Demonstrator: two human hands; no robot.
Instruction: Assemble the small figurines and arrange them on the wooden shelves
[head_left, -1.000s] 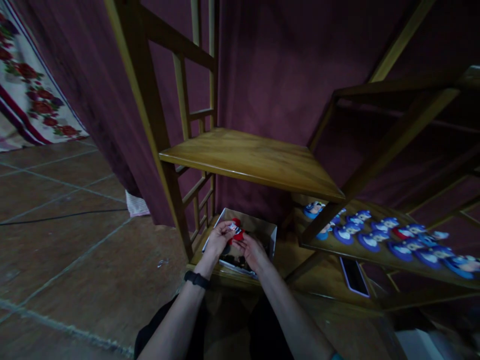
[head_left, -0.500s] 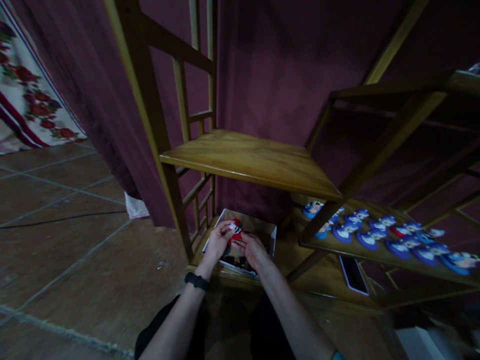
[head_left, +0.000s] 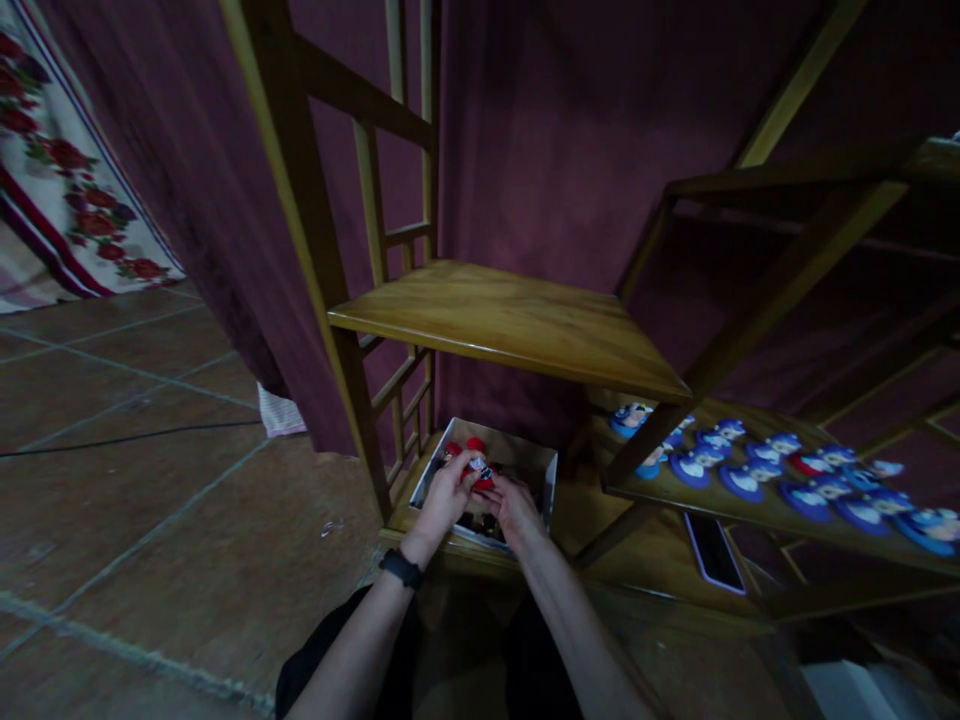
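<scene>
Over a white-walled box [head_left: 550, 492] on the low shelf, both of my hands are closed on a small red figurine [head_left: 480, 467] with white and dark details. My left hand [head_left: 447, 492] pinches it from the left. The fingers of my right hand [head_left: 514, 508] grip its lower right side. More red pieces [head_left: 474, 443] show in the box behind my fingers, and dark pieces [head_left: 484, 522] lie near its front wall. My hands hide part of the box's inside.
A wooden shelf board [head_left: 502, 315] juts out above the box. Several blue and purple figurines [head_left: 744, 478] stand on the shelf at right. Below them lies a phone [head_left: 714, 552]. A shelf post [head_left: 349, 400] rises at left, and a cable [head_left: 135, 437] runs along the floor.
The view has shifted slightly, so the scene sits a little further right. My hands have turned the red figurine a little, and more red shows behind my left fingers.
</scene>
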